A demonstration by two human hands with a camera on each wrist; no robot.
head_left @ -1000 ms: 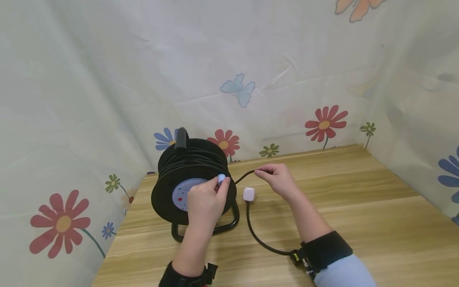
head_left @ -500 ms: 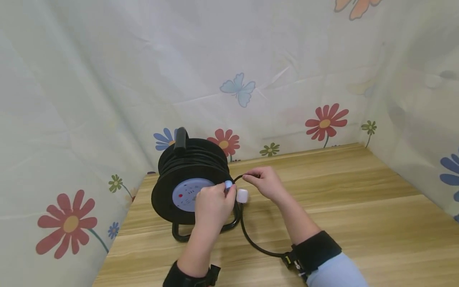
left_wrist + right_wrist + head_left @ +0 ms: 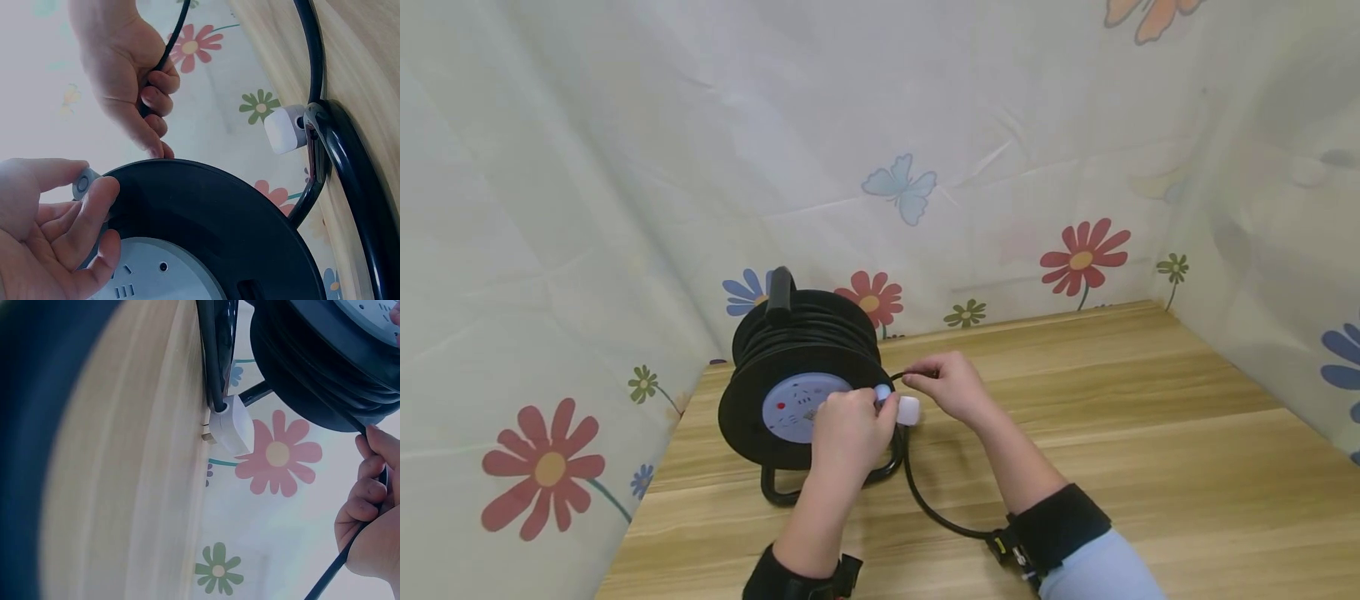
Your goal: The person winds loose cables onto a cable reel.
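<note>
A black cable reel (image 3: 801, 375) with a pale blue socket face (image 3: 793, 407) stands on a wooden table (image 3: 1150, 433). My left hand (image 3: 850, 429) pinches the reel's small blue winding knob (image 3: 882, 392) (image 3: 83, 183) at the rim. My right hand (image 3: 946, 385) (image 3: 128, 69) grips the black cable (image 3: 925, 508) (image 3: 350, 550) just right of the reel. The white plug (image 3: 907, 409) (image 3: 284, 128) (image 3: 231, 428) lies on the table beside the reel's black tube stand (image 3: 790, 492). The cable loops from the plug toward my right wrist.
Floral and butterfly-printed sheets (image 3: 887, 167) hang close behind and on both sides of the table. The reel's carry handle (image 3: 778, 292) sticks up at the back. Bare wood stretches to the right of my hands.
The knob has travelled right and down round the reel with my left hand. My right hand has slid left along the cable toward the reel, and the plug has been drawn in beside the stand.
</note>
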